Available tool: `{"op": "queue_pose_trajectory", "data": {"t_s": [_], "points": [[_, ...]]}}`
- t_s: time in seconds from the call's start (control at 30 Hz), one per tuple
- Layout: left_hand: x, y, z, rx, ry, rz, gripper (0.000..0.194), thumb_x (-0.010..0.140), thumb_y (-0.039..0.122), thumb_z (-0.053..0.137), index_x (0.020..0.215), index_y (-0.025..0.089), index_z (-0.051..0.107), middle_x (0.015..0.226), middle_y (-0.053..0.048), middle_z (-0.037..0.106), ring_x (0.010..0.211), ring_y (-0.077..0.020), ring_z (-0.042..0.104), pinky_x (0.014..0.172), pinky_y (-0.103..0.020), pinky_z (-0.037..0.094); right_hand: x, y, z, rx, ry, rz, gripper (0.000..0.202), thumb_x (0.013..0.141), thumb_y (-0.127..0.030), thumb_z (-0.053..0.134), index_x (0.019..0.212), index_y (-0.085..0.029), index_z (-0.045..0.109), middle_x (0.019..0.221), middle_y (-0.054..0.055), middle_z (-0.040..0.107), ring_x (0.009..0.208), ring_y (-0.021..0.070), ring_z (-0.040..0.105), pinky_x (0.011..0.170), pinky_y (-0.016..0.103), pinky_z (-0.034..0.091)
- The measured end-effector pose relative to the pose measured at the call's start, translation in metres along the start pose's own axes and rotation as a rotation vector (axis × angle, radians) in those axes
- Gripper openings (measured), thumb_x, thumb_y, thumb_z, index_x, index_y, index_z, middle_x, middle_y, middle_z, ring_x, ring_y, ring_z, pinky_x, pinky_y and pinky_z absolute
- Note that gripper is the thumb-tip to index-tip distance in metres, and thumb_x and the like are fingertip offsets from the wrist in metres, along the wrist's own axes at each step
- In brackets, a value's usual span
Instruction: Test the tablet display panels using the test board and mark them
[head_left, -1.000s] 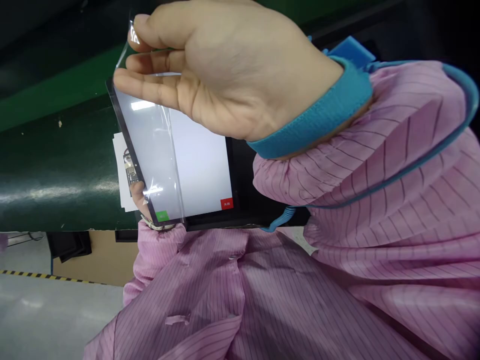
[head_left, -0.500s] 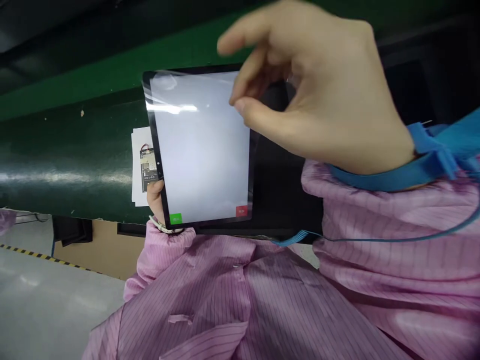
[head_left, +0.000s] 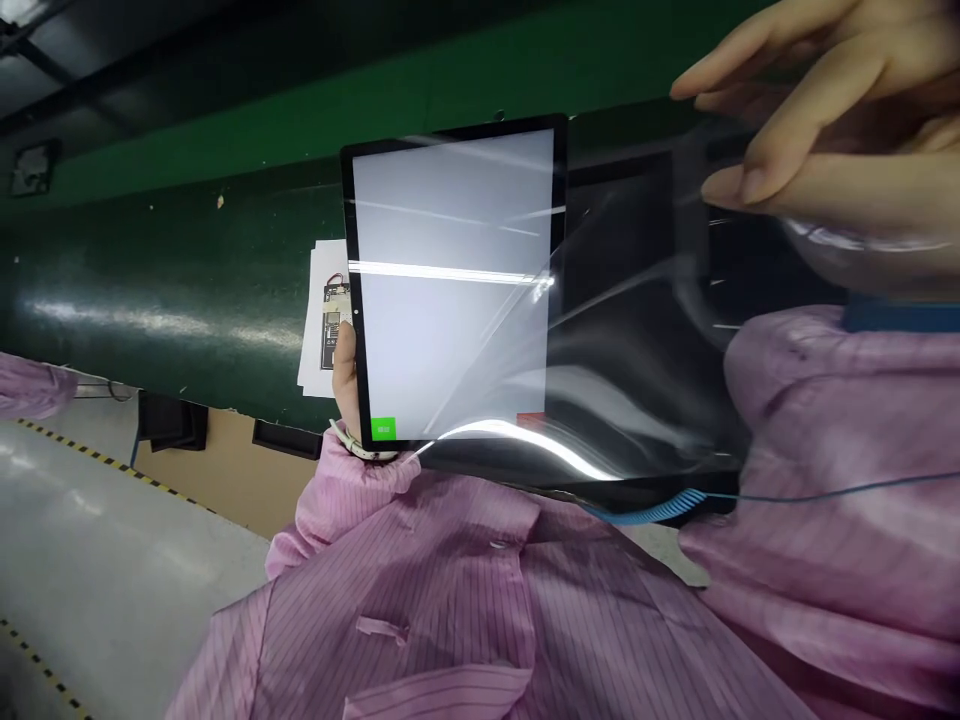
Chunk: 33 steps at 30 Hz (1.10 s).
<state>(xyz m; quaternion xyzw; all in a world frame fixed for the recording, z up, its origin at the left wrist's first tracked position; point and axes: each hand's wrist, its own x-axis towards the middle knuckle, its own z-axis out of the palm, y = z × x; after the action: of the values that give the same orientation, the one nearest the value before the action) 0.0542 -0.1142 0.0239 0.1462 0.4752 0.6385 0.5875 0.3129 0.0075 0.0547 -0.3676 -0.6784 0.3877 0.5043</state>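
A tablet [head_left: 454, 300] with a lit white screen stands in front of me, a green box at its lower left corner and a red one at its lower right. My left hand [head_left: 346, 375] grips its left edge, thumb on the rim, other fingers hidden behind. At the upper right, my right hand [head_left: 832, 130] pinches a clear film [head_left: 622, 400] between thumb and fingertips. The film stretches from the right part of the screen towards that hand, curved and shiny. Its far edge still lies over the tablet.
Behind the tablet's left edge, white sheets [head_left: 315, 340] lie on the green bench [head_left: 187, 290] with a small circuit board [head_left: 330, 330] on them. A coiled blue cord [head_left: 660, 508] hangs near my body. Black trays [head_left: 171, 420] sit below the bench; a pink sleeve [head_left: 34, 387] shows far left.
My right hand has moved right, away from the tablet, and the clear film now spreads out between them. The tablet, still in my left hand, appears further right in the view.
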Motion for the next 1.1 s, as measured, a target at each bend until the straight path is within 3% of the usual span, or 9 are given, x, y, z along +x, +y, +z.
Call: {"op": "queue_pose_trajectory", "data": {"t_s": [0.13,0.27,0.4,0.53,0.67,0.77,0.87,1.1], "points": [[0.0,-0.002,-0.004,0.03,-0.058,0.06,0.031,0.087,0.058,0.062,0.105,0.036,0.074,0.124,0.008,0.074,0.156,-0.0219,0.028,0.12,-0.042,0.046,0.001,0.026,-0.004,0.171,-0.037,-0.014,0.047,0.061,-0.055,0.092,0.055,-0.027,0.055,0.109,-0.006,0.069,0.117,0.0172,0.062,0.114,0.045,0.047],[0.0,-0.005,-0.009,0.043,-0.018,0.088,0.037,0.08,0.063,0.067,0.1,0.032,0.075,0.121,0.001,0.075,0.156,-0.0285,0.03,0.114,-0.048,0.051,0.002,0.038,-0.008,0.196,-0.056,-0.019,0.048,0.065,-0.045,0.093,0.055,-0.026,0.05,0.114,-0.009,0.069,0.113,0.0157,0.064,0.114,0.047,0.049],[-0.001,-0.005,-0.011,-0.012,-0.056,0.07,0.032,0.085,0.058,0.065,0.099,0.032,0.076,0.105,0.002,0.079,0.149,-0.0241,0.044,0.111,-0.038,0.053,0.004,0.034,-0.005,0.252,-0.025,0.029,0.057,0.061,-0.046,0.095,0.054,-0.023,0.044,0.111,-0.007,0.07,0.105,0.0153,0.067,0.111,0.051,0.053],[-0.001,-0.003,-0.011,-0.042,-0.025,0.074,0.037,0.097,0.051,0.047,0.099,0.027,0.076,0.098,0.0,0.079,0.141,-0.0192,0.053,0.102,-0.029,0.056,0.005,0.019,0.004,0.303,0.045,0.096,0.057,0.052,-0.046,0.098,0.054,-0.025,0.046,0.105,-0.004,0.069,0.104,0.0189,0.068,0.116,0.055,0.05],[0.0,0.0,-0.008,0.023,-0.028,0.072,0.036,0.094,0.056,0.049,0.097,0.032,0.077,0.098,0.0,0.079,0.147,-0.0206,0.045,0.099,-0.033,0.057,0.003,0.011,0.008,0.278,0.063,0.13,0.042,0.059,-0.031,0.091,0.053,-0.031,0.049,0.108,-0.004,0.07,0.108,0.0215,0.068,0.113,0.049,0.055],[-0.002,0.001,-0.004,0.069,-0.016,0.065,0.029,0.082,0.063,0.065,0.093,0.039,0.077,0.1,0.005,0.08,0.155,-0.0195,0.032,0.112,-0.038,0.051,0.002,0.011,0.007,0.259,0.06,0.135,0.034,0.064,-0.023,0.082,0.054,-0.038,0.053,0.113,-0.005,0.07,0.111,0.0231,0.067,0.109,0.045,0.058],[-0.005,0.002,0.001,0.075,0.004,0.046,0.029,0.076,0.065,0.071,0.093,0.043,0.076,0.106,0.01,0.079,0.158,-0.0173,0.021,0.123,-0.038,0.039,0.002,0.011,0.007,0.268,0.073,0.112,0.033,0.062,-0.018,0.079,0.054,-0.036,0.053,0.111,-0.005,0.07,0.112,0.0243,0.067,0.112,0.05,0.056],[-0.004,0.0,0.0,0.087,-0.01,0.012,0.037,0.076,0.069,0.064,0.101,0.044,0.074,0.126,0.014,0.073,0.159,-0.0222,0.02,0.123,-0.045,0.036,0.005,0.009,0.008,0.204,0.084,0.12,0.035,0.06,-0.023,0.082,0.049,-0.035,0.051,0.112,-0.003,0.071,0.116,0.0264,0.066,0.111,0.053,0.055]]}}
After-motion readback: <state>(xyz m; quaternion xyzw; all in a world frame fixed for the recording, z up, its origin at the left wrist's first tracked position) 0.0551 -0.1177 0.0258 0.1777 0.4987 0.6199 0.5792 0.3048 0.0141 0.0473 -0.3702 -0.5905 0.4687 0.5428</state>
